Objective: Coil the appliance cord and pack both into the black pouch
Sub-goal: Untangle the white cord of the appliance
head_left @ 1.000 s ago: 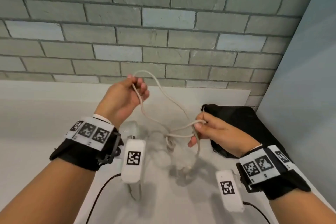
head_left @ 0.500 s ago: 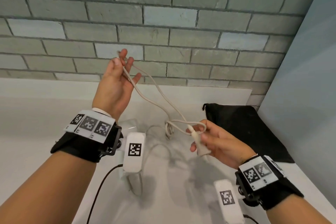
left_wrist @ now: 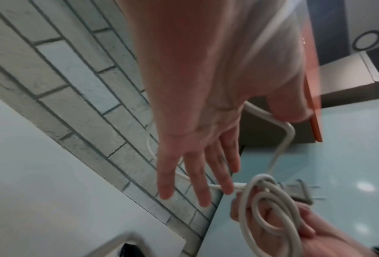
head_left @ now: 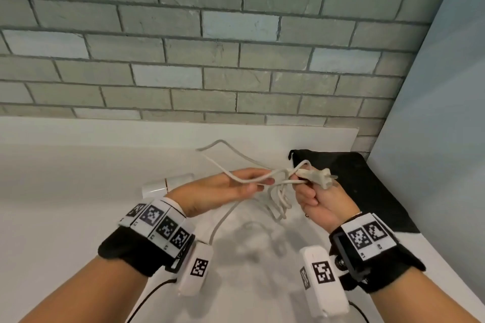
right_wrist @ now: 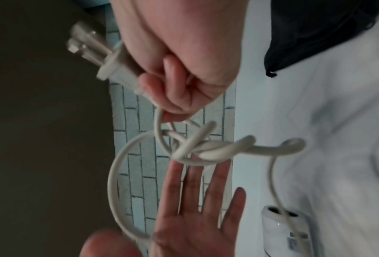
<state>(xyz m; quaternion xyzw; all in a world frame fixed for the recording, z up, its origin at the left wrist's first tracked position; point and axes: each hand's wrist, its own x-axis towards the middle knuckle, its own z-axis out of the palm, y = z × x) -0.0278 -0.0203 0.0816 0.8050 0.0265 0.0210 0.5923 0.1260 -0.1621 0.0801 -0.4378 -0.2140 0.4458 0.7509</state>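
White countertop against a grey brick wall; pale blue panel at right. Right hand clenches the coiled cord and plug. Left hand, fingers straight, supports a cord strand. Appliance lies far left; black pouch lies flat, far right.
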